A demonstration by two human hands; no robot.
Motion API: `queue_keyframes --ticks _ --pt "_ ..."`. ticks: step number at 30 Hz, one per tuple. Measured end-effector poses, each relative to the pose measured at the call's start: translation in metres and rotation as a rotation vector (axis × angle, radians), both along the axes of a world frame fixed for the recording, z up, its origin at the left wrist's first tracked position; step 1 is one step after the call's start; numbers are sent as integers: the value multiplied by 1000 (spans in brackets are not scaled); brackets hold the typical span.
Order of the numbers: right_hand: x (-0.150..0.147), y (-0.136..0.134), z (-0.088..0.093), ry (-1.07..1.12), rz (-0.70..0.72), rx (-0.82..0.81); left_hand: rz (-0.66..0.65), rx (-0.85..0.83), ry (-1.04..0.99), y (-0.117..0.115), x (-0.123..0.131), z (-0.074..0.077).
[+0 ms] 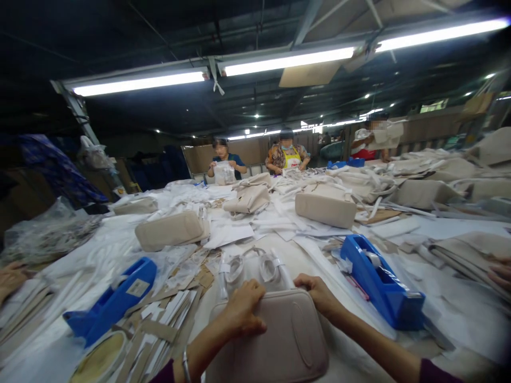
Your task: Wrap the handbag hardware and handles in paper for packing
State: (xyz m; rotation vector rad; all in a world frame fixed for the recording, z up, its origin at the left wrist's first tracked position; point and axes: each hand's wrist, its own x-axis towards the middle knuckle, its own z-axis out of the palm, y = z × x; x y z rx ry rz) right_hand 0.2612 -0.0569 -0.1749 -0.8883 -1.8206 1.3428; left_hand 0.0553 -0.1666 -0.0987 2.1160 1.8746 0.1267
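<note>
A beige handbag (pixel 285 335) lies before me with its flat panel facing up and a curved strap loop on the right part of that panel. My left hand (pixel 244 311) grips its far left edge, fingers over the rim and thumb on the panel. At the far right corner my right hand (pixel 317 295) is closed on the bag's edge, its fingertips partly hidden. Just beyond, the bag's handles (pixel 255 260) show white wrapping around them.
Blue tape dispensers stand left (pixel 115 298) and right (pixel 379 282). Paper and card strips (pixel 159 330) lie beside a tape roll (pixel 99 359). More beige bags (pixel 170 231) cover the table. Other people's hands show at left (pixel 11 277) and right (pixel 502 272); several people work beyond.
</note>
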Motion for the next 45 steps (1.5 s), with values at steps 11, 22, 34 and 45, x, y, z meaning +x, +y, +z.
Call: queue_keyframes --ticks 11,22,34,45 --pt "-11 -7 -10 304 -199 -313 24 23 -58 0 -2 -4" --pt "1 6 11 32 322 -335 22 12 9 0 1 -1" --pt "16 3 29 -103 337 -320 -6 -71 12 6 -12 -10" --pt "-74 -75 2 -383 -114 882 42 101 36 12 -13 -51"
